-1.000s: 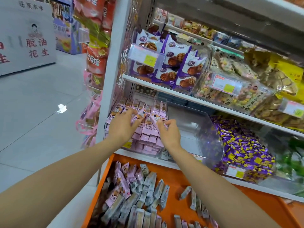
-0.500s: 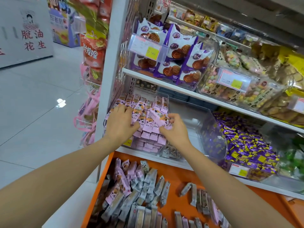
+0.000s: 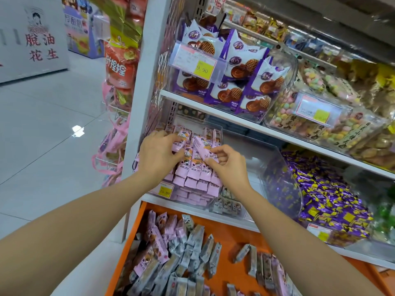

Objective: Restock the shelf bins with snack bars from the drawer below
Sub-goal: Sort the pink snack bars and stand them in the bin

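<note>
A clear shelf bin (image 3: 220,133) on the lower shelf is packed with rows of pink snack bars (image 3: 193,178). My left hand (image 3: 158,154) lies over the left rows, its fingers curled on a pink bar at the top. My right hand (image 3: 226,161) pinches one pink bar (image 3: 202,147) by its end, tilted above the stack. Below, the open orange drawer (image 3: 230,233) holds several loose pink and grey snack bars (image 3: 181,248).
A second clear bin (image 3: 265,159) to the right holds a few grey bars at its front. Further right sits a bin of purple candies (image 3: 327,199). Waffle packs (image 3: 239,69) and a shelf edge (image 3: 256,124) hang just above my hands.
The view has moved closer to the bin. My right hand has pulled back slightly and now pinches a single tilted pink bar; my left hand stays on the left rows.
</note>
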{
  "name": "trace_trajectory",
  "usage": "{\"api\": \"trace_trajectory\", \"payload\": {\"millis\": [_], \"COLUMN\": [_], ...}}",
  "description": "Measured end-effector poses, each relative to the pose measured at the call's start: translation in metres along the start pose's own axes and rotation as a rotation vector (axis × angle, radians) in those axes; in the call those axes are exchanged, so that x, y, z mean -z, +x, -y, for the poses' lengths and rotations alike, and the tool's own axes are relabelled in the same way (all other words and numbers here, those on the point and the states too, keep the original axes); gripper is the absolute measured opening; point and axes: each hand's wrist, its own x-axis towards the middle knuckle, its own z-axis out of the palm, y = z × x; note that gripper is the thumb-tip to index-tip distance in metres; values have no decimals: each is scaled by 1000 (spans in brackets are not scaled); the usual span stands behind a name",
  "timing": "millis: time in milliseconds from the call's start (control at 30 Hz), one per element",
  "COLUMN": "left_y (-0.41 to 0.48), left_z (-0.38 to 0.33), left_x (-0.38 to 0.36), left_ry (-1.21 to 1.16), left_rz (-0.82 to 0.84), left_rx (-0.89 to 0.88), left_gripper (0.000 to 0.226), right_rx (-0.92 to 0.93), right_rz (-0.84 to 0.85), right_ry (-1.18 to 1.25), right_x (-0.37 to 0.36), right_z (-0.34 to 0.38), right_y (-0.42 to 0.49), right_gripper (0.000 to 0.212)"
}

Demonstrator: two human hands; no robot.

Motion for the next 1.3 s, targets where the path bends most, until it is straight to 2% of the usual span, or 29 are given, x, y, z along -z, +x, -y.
{"api": "trace_trajectory", "payload": {"millis": [167,367,467,633,833,1033,1167,1300], "left_y": [27,49,50,52,54,56,53,47], "left_z": [4,11,15,16,15,16,17,17], "left_x": [-13,-36,-42,-40,-38,-33,-33,-31], "left_ry": [23,38,47,188,274,285,270,199], "left_rz": [-20,32,84,233,490,597,597,476], "left_rx": [69,124,84,29,-22,-36,-67,-53], "left_gripper": [36,43,44,45,52,56,56,52], "right_rx": [-37,-40,-32,-16,7,30,34,55], "right_rz": [-62,-148,-140,-105,-15,32,52,72], "right_ry": [62,-83,-147,-158,-205,-217,-251,-245], "right_x": [-20,-38,-46,-54,-55,-51,-52,-50], "right_z": [3,-1,-7,-15,-19,-16,-16,-19], "right_y": [32,68,75,77,75,73,74,70], "right_gripper": [25,27,29,29,19,22,24,28]}}
